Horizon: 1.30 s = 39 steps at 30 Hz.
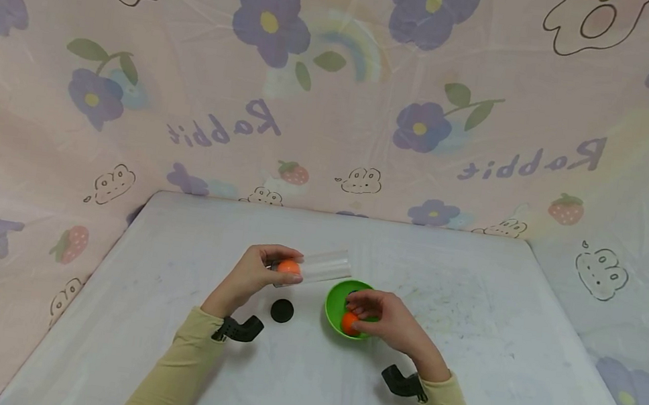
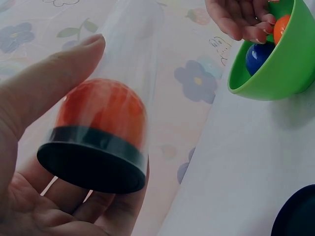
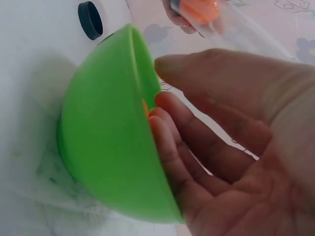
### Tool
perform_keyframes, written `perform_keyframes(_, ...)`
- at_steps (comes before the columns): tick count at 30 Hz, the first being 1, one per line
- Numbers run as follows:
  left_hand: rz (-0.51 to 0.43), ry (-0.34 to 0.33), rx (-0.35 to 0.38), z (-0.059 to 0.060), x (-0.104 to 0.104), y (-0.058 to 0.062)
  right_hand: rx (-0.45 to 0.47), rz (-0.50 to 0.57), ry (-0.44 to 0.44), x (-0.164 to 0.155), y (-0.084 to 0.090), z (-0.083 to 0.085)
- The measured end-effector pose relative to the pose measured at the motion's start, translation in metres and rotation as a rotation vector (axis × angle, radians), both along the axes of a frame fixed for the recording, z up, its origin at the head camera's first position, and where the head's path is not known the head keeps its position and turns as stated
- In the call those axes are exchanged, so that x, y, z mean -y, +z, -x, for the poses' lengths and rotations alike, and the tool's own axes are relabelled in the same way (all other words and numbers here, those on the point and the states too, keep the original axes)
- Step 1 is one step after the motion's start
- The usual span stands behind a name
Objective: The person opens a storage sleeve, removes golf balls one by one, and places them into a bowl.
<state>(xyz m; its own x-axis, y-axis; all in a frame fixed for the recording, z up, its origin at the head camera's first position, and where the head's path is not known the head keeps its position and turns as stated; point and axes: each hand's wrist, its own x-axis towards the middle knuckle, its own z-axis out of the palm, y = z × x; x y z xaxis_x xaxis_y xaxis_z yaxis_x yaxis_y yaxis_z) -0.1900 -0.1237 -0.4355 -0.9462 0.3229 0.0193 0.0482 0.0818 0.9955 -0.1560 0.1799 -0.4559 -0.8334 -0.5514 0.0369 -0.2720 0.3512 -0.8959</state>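
Observation:
My left hand (image 1: 251, 278) grips a clear plastic tube (image 1: 325, 267) near its black-capped end, thumb on one side and fingers round the other. An orange ball (image 2: 103, 108) sits inside the tube against the black cap (image 2: 91, 164); the tube's other end points right, towards the bowl. My right hand (image 1: 392, 320) reaches over the rim of a green bowl (image 3: 106, 132), its fingers loosely bent and the thumb apart from them. In the bowl lie another orange ball (image 1: 349, 324), close to the fingertips, and a blue ball (image 2: 259, 58).
A loose round black cap (image 1: 282, 311) lies on the white-covered table (image 1: 291, 374), left of the bowl. Black wrist mounts (image 1: 242, 329) sit on both sleeves. A printed curtain (image 1: 337, 96) with flowers and rabbits hangs behind and at both sides.

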Motion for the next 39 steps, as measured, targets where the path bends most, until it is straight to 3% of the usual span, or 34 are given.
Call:
perform_keyframes(5, -0.002, 0.004, 0.001, 0.000, -0.001, -0.001, 0.020, 0.066, 0.006, -0.003, 0.001, 0.001)
perform_keyframes(12, -0.002, 0.003, 0.011, -0.001, -0.002, -0.001, 0.125, 0.190, -0.002, -0.009, 0.006, 0.002)
perform_keyframes(17, -0.003, -0.003, 0.007, 0.000, -0.004, -0.001, 0.132, 0.223, -0.019, -0.012, 0.010, 0.001)
perform_keyframes(29, 0.062, -0.048, -0.010, 0.002, -0.011, 0.000, 0.182, 0.342, -0.202, -0.005, 0.015, 0.005)
perform_keyframes(34, 0.092, -0.082, -0.025, -0.008, -0.018, 0.021, 0.215, 0.367, -0.254, 0.001, 0.015, 0.006)
perform_keyframes(36, 0.103, -0.083, -0.033, -0.008, -0.019, 0.024, 0.234, 0.378, -0.263, 0.003, 0.015, 0.005)
perform_keyframes(39, 0.110, -0.076, -0.030, -0.001, -0.020, 0.016, 0.260, 0.387, -0.270, 0.004, 0.014, 0.005)
